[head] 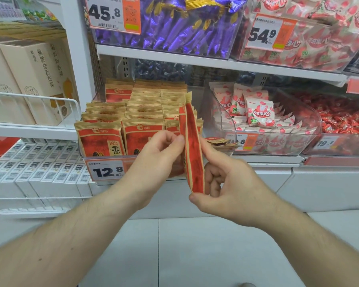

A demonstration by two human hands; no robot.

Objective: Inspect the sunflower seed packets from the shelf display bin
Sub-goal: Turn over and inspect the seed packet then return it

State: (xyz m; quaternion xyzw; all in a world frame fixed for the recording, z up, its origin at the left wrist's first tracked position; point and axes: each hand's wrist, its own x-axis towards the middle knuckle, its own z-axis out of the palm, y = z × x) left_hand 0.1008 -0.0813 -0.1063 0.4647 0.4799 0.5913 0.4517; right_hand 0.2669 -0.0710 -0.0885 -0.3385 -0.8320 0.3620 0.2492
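A clear display bin [85, 157] on the middle shelf holds several rows of tan-and-red sunflower seed packets [101, 139], standing upright. In front of the bin I hold a red-and-tan seed packet [193, 150] edge-on and upright, with a second one close behind it. My left hand [153, 160] pinches the packet's left side with curled fingers. My right hand [222, 183] grips the right side and lower end, thumb under the bottom corner.
A price tag reading 12.8 [105, 169] hangs on the bin front. To the right stand a bin of strawberry-print packets [259, 114] and a bin of red candies [340, 119]. Purple candies [174, 30] fill the shelf above. Beige boxes [29, 79] sit at left.
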